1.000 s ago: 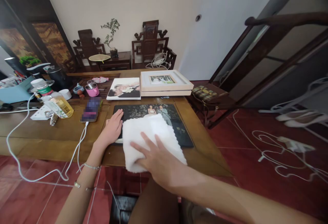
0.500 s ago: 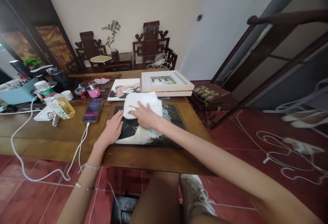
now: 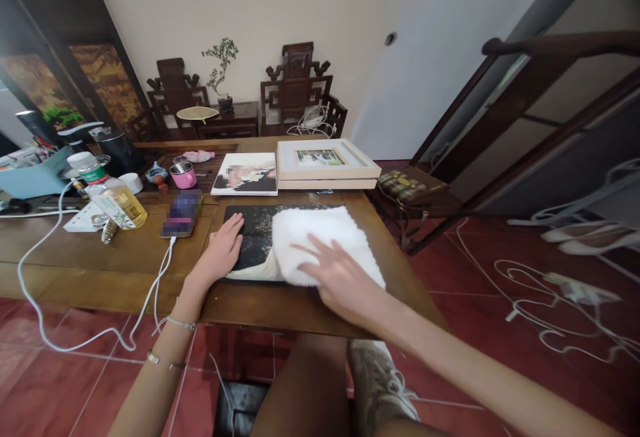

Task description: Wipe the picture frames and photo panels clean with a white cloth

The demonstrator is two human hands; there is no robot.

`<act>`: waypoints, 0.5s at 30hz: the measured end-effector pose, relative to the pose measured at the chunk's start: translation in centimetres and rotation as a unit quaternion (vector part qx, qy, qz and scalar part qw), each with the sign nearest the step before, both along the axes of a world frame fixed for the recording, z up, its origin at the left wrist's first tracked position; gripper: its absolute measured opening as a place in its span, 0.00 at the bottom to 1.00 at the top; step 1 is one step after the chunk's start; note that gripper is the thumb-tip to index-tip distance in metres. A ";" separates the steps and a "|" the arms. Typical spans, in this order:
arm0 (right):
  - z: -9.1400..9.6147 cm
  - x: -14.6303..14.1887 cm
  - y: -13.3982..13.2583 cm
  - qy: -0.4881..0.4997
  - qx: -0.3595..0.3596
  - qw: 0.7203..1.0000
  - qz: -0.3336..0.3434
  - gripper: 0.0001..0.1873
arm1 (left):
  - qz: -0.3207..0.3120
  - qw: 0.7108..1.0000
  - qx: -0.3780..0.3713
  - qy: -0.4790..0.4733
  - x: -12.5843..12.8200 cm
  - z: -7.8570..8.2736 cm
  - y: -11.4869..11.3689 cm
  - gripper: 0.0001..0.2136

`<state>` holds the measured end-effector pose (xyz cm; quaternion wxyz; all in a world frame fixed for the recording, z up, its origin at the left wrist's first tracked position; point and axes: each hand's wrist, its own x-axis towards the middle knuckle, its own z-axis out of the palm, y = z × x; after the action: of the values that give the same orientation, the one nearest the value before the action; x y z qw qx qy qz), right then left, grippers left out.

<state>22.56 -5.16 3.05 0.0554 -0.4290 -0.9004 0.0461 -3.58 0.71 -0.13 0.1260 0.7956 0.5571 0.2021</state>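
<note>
A dark photo panel (image 3: 253,249) with a pale, flowing fabric shape printed on it lies flat near the table's front edge. My left hand (image 3: 223,247) rests on the panel's left edge, fingers stretched out and holding nothing. Over the right part of the panel a white towel (image 3: 345,230) is spread, reaching past the panel's right side and hiding much of the picture. My right hand (image 3: 340,277) presses on the towel from above, its fingers apart and slightly blurred.
Behind the panel lie a white photo print (image 3: 245,174) and stacked pale picture frames (image 3: 327,164). To the left are a phone (image 3: 181,214) on a white cable, a bottle (image 3: 113,190), a pink cup (image 3: 183,174) and a power strip (image 3: 83,220). A wooden chair (image 3: 530,57) stands right.
My right hand has moved the towel right and toward me across the panel, and the towel is spread wider. The panel's upper left is uncovered. My left hand has stayed in place.
</note>
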 end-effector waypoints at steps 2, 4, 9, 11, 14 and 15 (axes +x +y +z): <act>-0.5 0.6 2.4 -0.024 0.041 0.997 -0.053 0.32 | -0.003 1.000 0.004 -0.003 -0.1 -0.2 0.1 0.22; -0.5 0.2 4.7 -0.042 0.058 0.994 -0.088 0.31 | -0.004 1.000 0.005 -0.009 -0.1 -0.3 0.2 0.21; 0.3 -4.1 6.6 -0.044 0.029 0.997 -0.054 0.33 | 0.006 0.995 0.042 -0.087 0.0 0.1 0.2 0.22; 0.3 -5.8 5.8 -0.037 0.022 0.999 0.017 0.32 | 0.012 0.988 0.081 -0.130 0.0 0.4 0.1 0.23; 0.3 -6.8 3.7 -0.013 0.024 0.992 0.124 0.29 | 0.021 0.980 0.116 -0.159 0.0 0.7 -0.1 0.24; 0.3 -6.6 2.8 -0.004 0.021 0.989 0.149 0.28 | 0.023 0.980 0.117 -0.159 0.0 0.7 -0.2 0.24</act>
<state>15.95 -2.34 3.37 0.0532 -0.2886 -0.9554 0.0328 -3.62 0.51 0.62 0.1144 0.7495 0.5207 0.3924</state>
